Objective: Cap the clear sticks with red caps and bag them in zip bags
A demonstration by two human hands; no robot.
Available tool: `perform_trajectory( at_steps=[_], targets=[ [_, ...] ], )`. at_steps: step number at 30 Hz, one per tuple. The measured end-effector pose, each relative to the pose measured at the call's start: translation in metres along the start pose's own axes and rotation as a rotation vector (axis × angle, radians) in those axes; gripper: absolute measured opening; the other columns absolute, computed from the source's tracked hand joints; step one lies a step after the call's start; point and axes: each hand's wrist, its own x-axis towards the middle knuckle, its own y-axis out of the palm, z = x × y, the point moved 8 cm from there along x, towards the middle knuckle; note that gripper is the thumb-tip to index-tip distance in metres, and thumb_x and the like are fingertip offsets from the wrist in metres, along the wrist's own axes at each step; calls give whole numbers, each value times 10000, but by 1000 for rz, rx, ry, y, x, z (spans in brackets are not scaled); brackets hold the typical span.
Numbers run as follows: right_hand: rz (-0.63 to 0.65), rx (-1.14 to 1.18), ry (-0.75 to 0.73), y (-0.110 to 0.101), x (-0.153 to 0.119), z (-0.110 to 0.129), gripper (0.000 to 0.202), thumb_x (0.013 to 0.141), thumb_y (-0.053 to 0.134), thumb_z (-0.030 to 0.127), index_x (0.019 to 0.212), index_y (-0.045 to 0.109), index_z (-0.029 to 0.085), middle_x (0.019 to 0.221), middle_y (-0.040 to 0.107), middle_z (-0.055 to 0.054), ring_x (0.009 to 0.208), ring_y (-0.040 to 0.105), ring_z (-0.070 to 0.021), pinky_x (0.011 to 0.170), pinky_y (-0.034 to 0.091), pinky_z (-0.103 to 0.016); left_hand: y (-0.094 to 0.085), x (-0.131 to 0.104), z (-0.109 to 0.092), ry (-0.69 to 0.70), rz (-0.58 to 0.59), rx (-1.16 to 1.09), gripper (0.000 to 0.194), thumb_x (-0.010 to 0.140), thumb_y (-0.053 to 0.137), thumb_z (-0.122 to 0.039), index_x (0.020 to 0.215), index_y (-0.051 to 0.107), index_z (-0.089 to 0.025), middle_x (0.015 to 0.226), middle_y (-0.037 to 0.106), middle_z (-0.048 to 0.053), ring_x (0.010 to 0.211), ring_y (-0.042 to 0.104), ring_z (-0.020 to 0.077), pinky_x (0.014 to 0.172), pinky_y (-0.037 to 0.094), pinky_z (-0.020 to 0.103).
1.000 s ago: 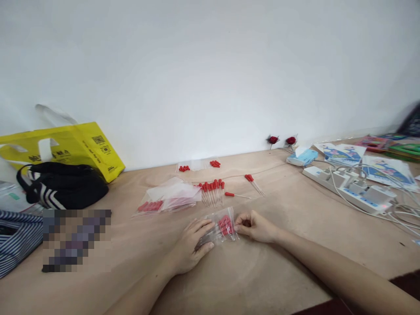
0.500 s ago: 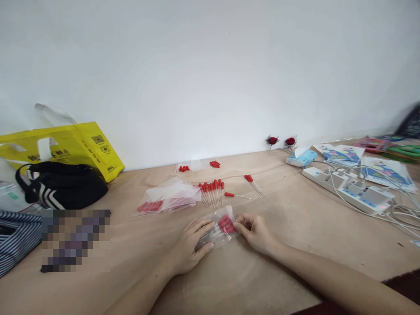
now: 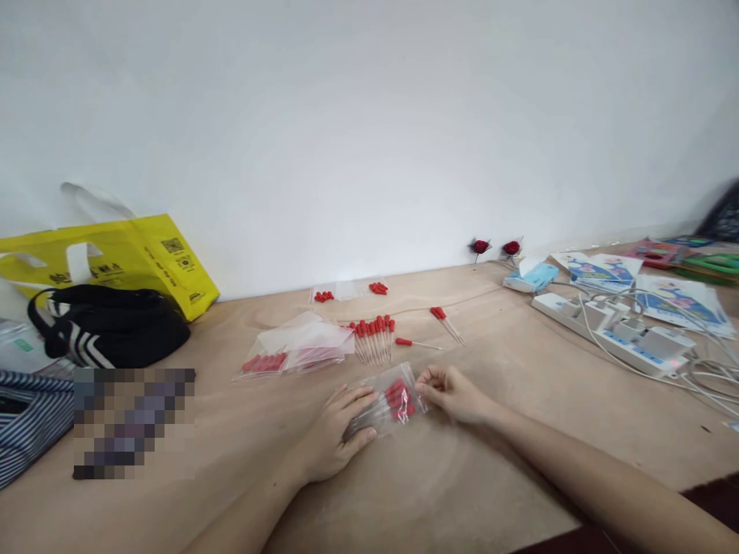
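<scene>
A clear plastic bag (image 3: 386, 419) with several red-bulbed droppers in it lies on the table between my hands. My left hand (image 3: 340, 432) rests on the bag's left end, thumb and fingers gripping it by its edges. With fingertips pinched together, my right hand (image 3: 449, 392) holds the bag's right edge, beside the red bulbs. Behind the bag is a row of loose droppers (image 3: 375, 338). One single dropper (image 3: 404, 342) and a small group of droppers (image 3: 439, 315) lie to the right of the row.
Flat plastic bags (image 3: 305, 342) are stacked left of the droppers. Small bags of red bulbs (image 3: 346, 290) lie by the wall. A yellow bag (image 3: 173, 265) and black pouch (image 3: 132, 327) stand left. On the right are a power strip (image 3: 612, 338), cables and a tissue pack (image 3: 534, 277).
My right hand has shifted slightly up and to the right along the bag's edge. The bag's right end looks flatter, with the bulbs more exposed. My left hand has stayed in place.
</scene>
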Motion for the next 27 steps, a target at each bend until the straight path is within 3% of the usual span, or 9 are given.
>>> perform_trajectory(
  at_steps=[5,9,14,17,20,23,27],
  targets=[
    [-217,-469,-180,-40,36,17,134,764,478,245,749,578,156,719,615,-35,621,532,-128,597,392,-240,3,1,-1,7,54,-6,456,811,485,-303,1255,402,-242,1313,420,57,1225,335,223,1027,220,477],
    [-168,-716,-174,-32,67,15,237,734,523,183,965,566,148,979,599,-91,899,534,-183,771,385,-265,3,1,-4,47,63,-36,450,801,502,-300,1241,419,-261,1305,433,46,1218,347,222,1028,219,473],
    [-108,-772,-167,-16,78,9,317,743,453,98,1051,526,123,1039,567,-135,963,515,-215,821,372,-306,1,1,-7,65,53,-53,449,800,502,-289,1240,418,-266,1298,443,44,1210,360,225,1020,226,480],
    [-174,-653,-269,-25,69,17,465,742,420,83,1203,402,138,1103,520,-139,1010,482,-221,849,366,-339,1,0,-6,47,48,-45,467,802,502,-307,1255,399,-259,1302,438,53,1208,364,226,1020,231,480],
    [-409,-325,-326,-58,50,19,500,776,400,171,1262,288,155,1024,522,-109,953,501,-207,830,386,-362,0,-1,-5,36,23,-42,480,802,505,-324,1263,389,-258,1297,443,56,1202,372,226,1022,233,476],
    [-592,2,-155,-84,33,-7,478,771,423,262,1216,279,165,793,514,-33,679,536,-165,651,447,-315,0,-1,-4,35,28,-35,474,807,500,-321,1264,388,-260,1302,439,49,1209,362,227,1024,230,479],
    [-556,300,61,-74,19,-38,363,743,455,305,1065,316,212,623,447,44,460,466,-125,437,417,-257,0,0,-3,22,38,-40,466,810,491,-335,1260,397,-254,1308,431,52,1216,353,231,1022,239,481]
  ],
)
